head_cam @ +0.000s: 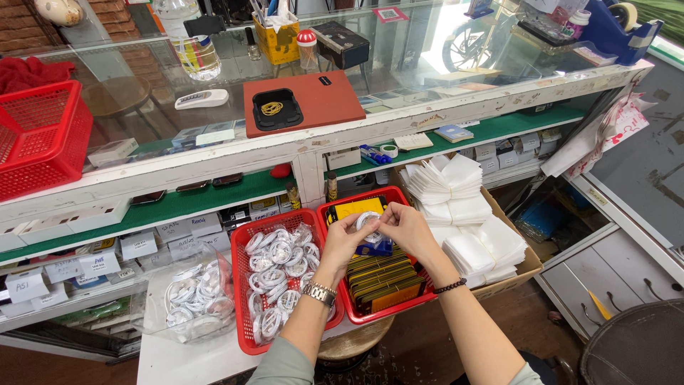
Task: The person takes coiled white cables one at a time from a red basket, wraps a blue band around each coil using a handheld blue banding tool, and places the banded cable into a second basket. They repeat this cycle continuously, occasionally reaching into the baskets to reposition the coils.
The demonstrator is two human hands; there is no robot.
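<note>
Two forearms reach up from the bottom edge, the left hand (344, 239) wearing a metal watch (320, 292) and the right hand (407, 227) a dark bead bracelet (450, 286), over a long glass-topped worktop (456, 107) with green-lined shelves beneath. Below the hands sit two red baskets side by side on a white ledge: the left basket (246, 314) is heaped with coiled white cables in clear bags, the right basket (370, 314) holds a stack of flat yellow-and-black packets (381, 278). Just right of them, a cardboard box (524, 267) carries piles of white pouches (463, 214). Left of the baskets lies a clear plastic bag (192, 296) of more coiled cables. On the glass top stand a larger red basket (39, 135) at far left, a red pad (306, 100) with a black tray of rubber bands (272, 108), and a plastic bottle (189, 43). Both hands meet above the right basket, thumbs and fingertips pinching one small bagged cable coil (369, 222) between them; the coil hangs in the air over the far end of that basket, just above a blue-and-yellow packet (374, 246).
</note>
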